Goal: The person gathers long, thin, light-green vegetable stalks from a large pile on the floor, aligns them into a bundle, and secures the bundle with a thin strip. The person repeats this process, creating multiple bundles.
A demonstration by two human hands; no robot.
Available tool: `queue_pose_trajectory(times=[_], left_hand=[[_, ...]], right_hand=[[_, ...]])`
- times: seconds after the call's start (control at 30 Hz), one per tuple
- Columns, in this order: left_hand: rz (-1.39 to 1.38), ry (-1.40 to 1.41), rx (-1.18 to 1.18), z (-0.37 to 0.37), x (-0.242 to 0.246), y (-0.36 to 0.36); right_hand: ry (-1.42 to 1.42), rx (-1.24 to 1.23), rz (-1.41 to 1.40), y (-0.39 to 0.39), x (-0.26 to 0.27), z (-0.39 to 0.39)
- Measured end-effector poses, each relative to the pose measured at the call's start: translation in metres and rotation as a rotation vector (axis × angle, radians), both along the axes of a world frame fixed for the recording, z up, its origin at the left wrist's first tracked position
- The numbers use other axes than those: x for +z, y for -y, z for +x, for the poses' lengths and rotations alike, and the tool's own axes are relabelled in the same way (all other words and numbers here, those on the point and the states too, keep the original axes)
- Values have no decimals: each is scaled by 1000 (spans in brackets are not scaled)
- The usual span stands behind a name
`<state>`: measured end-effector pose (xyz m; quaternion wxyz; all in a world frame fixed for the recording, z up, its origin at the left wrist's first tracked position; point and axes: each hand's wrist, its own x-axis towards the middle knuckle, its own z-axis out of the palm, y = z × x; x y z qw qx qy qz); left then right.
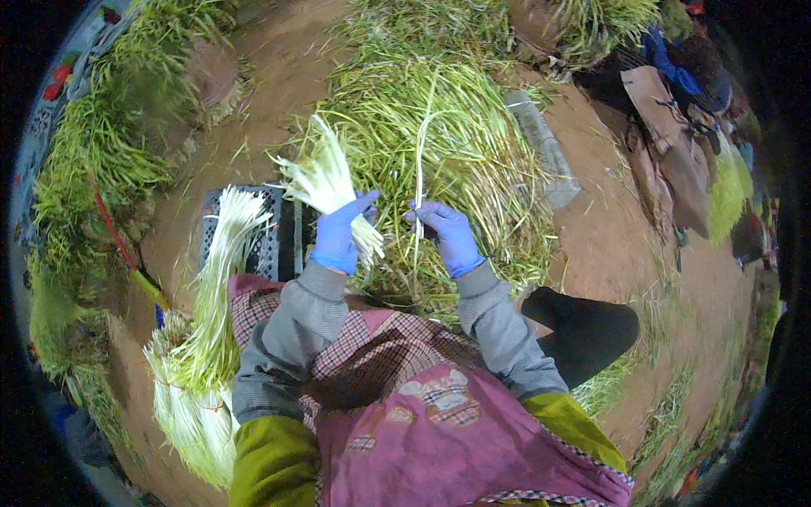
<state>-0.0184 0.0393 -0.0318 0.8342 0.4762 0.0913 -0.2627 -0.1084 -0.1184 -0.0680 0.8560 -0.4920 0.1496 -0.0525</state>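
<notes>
My left hand (339,231), in a blue glove, is closed around a bunch of pale white stalks (323,180), whose ends stick out on both sides of the fist. A long thin stalk (419,165) stands nearly upright in my right hand (447,228), pinched between thumb and fingers. Both gloved hands are held apart above my lap. Beyond them a large heap of loose green and yellowish stalks (475,146) lies on the ground. Left of my left hand, a thick bundle of trimmed stalks (222,272) leans across the edge of a black perforated plastic crate (269,250).
Several bundles tied with red bands (196,418) lie low on the left. A grey block (543,152) borders the heap on the right. More greens (101,158) line the far left. At the upper right is brown clothing (671,146), apparently another person's.
</notes>
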Motion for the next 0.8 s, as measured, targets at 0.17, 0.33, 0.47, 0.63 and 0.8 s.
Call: queue_pose_trajectory(times=[0.17, 0.33, 0.47, 0.63, 0.8], left_hand=[[93, 69, -145, -15, 2, -1], [196, 216, -232, -24, -6, 2], [150, 67, -133, -20, -15, 1], [103, 102, -236, -21, -23, 1], [68, -13, -110, -23, -13, 5]], right_hand=[[-139, 47, -173, -14, 9, -3], [-67, -4, -317, -26, 5, -6], [-32, -116, -330, -34, 2, -5], [-68, -164, -377, -39, 3, -2], [12, -205, -666, -38, 0, -6]])
